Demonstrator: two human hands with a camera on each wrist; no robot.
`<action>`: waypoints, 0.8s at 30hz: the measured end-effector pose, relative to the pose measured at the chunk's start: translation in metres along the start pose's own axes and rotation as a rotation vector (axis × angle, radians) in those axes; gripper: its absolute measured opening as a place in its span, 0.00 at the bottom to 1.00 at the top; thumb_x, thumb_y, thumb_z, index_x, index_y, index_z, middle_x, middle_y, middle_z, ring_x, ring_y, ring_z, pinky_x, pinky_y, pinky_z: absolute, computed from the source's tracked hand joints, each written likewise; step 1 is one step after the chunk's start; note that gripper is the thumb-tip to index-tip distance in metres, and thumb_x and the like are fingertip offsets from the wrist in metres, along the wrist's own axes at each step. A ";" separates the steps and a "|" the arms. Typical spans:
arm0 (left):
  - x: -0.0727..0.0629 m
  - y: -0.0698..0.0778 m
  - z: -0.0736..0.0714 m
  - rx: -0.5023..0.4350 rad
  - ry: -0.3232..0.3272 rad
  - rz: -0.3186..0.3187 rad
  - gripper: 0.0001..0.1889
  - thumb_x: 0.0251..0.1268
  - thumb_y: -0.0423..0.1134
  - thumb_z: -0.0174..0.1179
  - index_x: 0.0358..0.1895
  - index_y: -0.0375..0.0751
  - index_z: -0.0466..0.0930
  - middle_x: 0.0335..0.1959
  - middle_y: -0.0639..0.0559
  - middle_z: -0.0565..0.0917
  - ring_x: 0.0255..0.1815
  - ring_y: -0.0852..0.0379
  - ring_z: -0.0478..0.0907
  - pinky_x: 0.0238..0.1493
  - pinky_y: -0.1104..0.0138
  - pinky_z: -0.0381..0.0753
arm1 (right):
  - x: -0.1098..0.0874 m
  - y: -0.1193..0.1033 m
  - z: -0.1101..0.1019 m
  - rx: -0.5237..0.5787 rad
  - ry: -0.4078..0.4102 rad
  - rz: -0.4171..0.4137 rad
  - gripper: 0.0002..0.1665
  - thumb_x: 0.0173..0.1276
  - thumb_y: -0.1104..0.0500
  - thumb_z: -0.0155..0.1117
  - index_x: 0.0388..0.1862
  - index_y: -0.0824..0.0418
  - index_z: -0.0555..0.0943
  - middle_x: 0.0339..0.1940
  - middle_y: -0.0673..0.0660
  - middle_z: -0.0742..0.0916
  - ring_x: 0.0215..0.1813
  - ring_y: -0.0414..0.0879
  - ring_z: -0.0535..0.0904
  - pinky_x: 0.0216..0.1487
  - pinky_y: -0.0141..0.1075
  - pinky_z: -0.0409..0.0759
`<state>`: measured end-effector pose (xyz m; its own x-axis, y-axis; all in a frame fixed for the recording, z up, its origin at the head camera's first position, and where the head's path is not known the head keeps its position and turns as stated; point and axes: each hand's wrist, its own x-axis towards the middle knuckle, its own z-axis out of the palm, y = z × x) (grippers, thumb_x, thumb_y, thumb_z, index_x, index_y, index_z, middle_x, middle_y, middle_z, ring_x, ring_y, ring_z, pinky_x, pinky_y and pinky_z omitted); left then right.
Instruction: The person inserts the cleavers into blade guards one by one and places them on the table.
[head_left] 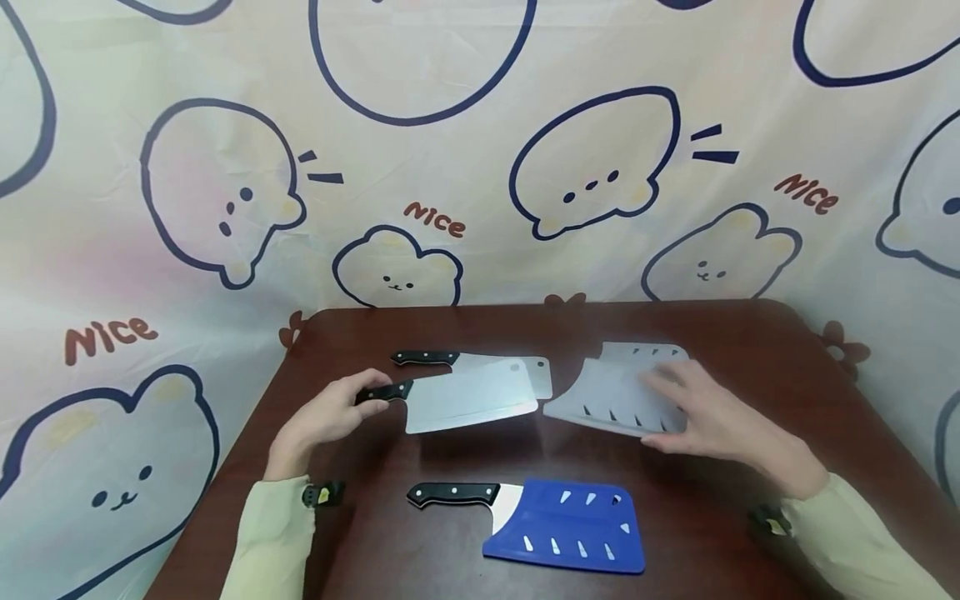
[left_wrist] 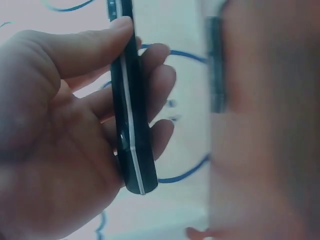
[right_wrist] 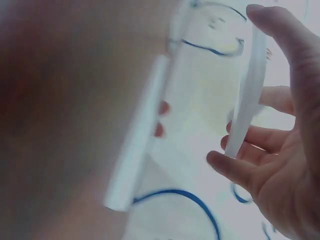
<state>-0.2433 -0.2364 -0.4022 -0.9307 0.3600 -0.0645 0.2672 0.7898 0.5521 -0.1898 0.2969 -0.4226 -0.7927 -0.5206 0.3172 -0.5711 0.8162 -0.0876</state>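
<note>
My left hand [head_left: 326,412] grips a cleaver [head_left: 472,396] by its black handle, the bare blade pointing right and lifted above the table. The left wrist view shows the thumb and fingers around that handle [left_wrist: 129,110]. In my right hand [head_left: 716,417] is a whitish blade sheath [head_left: 611,392] with slots along its edge; thumb and fingers take it by its edges, as the right wrist view shows. Its curved left end is close to the blade tip but apart from it. A second cleaver [head_left: 425,357] lies behind the held one, and a second whitish sheath [head_left: 626,353] behind the held sheath.
Toward the front of the brown table [head_left: 360,533] lies a cleaver with a black handle [head_left: 457,494], its blade covered by a blue slotted sheath [head_left: 570,525]. A cartoon-printed cloth [head_left: 480,167] hangs behind the table and along its sides.
</note>
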 end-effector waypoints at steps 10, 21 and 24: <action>0.004 0.017 -0.018 -0.033 0.062 0.020 0.15 0.70 0.40 0.59 0.58 0.49 0.75 0.53 0.45 0.80 0.51 0.47 0.75 0.54 0.46 0.78 | 0.009 -0.002 -0.026 0.000 0.073 -0.035 0.50 0.40 0.45 0.83 0.63 0.59 0.75 0.62 0.66 0.74 0.59 0.57 0.68 0.42 0.50 0.82; 0.001 0.013 -0.021 -0.070 0.106 -0.041 0.15 0.69 0.40 0.59 0.57 0.50 0.75 0.53 0.44 0.80 0.52 0.45 0.74 0.55 0.45 0.76 | 0.010 -0.007 -0.029 0.014 0.106 -0.053 0.51 0.40 0.44 0.83 0.65 0.56 0.74 0.64 0.64 0.74 0.62 0.57 0.67 0.44 0.52 0.84; -0.001 0.013 -0.020 -0.076 0.105 -0.036 0.15 0.69 0.40 0.60 0.57 0.50 0.75 0.53 0.44 0.80 0.52 0.45 0.74 0.55 0.45 0.77 | 0.009 -0.008 -0.029 0.020 0.143 -0.082 0.52 0.37 0.45 0.84 0.64 0.55 0.75 0.64 0.64 0.74 0.62 0.56 0.66 0.43 0.53 0.83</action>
<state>-0.2442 -0.2368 -0.3781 -0.9615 0.2749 -0.0002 0.2172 0.7599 0.6127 -0.1864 0.2925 -0.3919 -0.7057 -0.5433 0.4549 -0.6379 0.7665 -0.0741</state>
